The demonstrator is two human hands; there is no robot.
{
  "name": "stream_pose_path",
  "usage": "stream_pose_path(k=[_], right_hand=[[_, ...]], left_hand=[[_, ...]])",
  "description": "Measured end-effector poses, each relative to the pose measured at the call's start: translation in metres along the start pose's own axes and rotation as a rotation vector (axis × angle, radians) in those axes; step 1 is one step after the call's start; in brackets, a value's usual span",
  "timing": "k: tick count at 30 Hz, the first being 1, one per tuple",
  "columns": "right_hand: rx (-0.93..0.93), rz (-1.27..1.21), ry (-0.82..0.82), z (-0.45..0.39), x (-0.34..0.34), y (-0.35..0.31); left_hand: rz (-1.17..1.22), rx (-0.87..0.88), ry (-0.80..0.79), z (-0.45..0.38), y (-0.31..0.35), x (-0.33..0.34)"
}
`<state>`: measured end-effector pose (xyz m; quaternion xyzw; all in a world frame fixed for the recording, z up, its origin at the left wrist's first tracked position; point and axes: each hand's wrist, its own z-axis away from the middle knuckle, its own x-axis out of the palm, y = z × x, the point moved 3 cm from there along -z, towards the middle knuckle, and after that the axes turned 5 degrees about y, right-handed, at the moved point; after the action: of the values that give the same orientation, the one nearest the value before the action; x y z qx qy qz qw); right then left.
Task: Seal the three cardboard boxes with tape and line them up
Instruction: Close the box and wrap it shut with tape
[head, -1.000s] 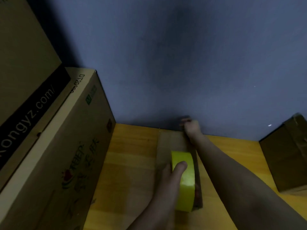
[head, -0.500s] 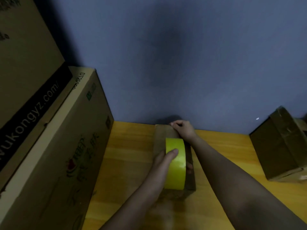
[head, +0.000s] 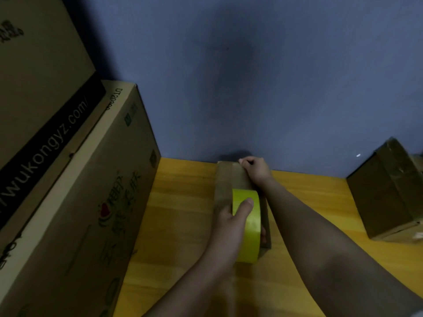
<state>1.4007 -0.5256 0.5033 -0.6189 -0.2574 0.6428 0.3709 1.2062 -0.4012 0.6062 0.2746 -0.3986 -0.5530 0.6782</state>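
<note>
A blue-grey wall (head: 263, 76) fills the upper view, with a wooden table (head: 183, 202) below it. Two big printed cartons are stacked well to the left of the person's fingers: the lower carton (head: 87, 213) stands on the table, and the upper carton (head: 34, 88), with a black lettered band, sits on it. A smaller taped box (head: 386, 193) rests tilted on the table, well to the right of both hands.

Under the hands lies the narrow cardboard box (head: 225, 179), its far end near the wall. The right hand (head: 255, 171) rests at that far end, its fingers curled and pressed on the top edge; whether they pinch a tape end cannot be told. The left hand (head: 231, 223) grips the yellow tape roll (head: 248, 225), which stands on edge on the near part of the box: the thumb lies across the roll's outer face and the other fingers wrap its far side, mostly hidden. A glossy strip runs along the box top between the roll and the right fingers.
</note>
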Motion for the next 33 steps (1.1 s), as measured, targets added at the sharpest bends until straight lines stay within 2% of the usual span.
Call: stream_pose_path(k=[8,11,14,19,22,24,26,28,30,33], right_hand=[[0.024,0.016,-0.004,0.006,-0.002,-0.005],[0.013,0.024,-0.007,0.008,-0.004,-0.005],[-0.05,0.084,-0.07,0.01,-0.007,-0.007],[-0.189,0.314,-0.242,0.018,-0.016,-0.005],[-0.244,0.579,-0.29,0.024,-0.021,-0.004],[-0.325,0.785,-0.21,0.028,-0.025,-0.004],[-0.42,0.915,-0.043,0.035,-0.027,-0.009],[-0.519,0.899,0.053,0.048,-0.023,-0.018],[-0.646,0.82,0.059,0.062,-0.017,-0.018],[-0.662,0.732,-0.132,0.083,-0.016,-0.001]], left_hand=[[0.078,-0.18,-0.051,0.013,-0.003,-0.003],[0.056,-0.1,-0.06,0.024,-0.008,-0.001],[0.082,-0.007,0.012,0.034,-0.017,-0.003],[0.066,0.054,0.019,0.032,-0.015,-0.005],[0.055,0.061,0.025,0.031,-0.017,-0.004],[0.04,0.059,0.021,0.03,-0.017,-0.002],[0.037,0.056,0.032,0.027,-0.016,-0.002],[0.04,0.049,0.047,0.023,-0.015,-0.004],[0.032,0.057,0.045,0.02,-0.013,-0.004],[0.047,0.066,0.023,0.02,-0.012,-0.002]])
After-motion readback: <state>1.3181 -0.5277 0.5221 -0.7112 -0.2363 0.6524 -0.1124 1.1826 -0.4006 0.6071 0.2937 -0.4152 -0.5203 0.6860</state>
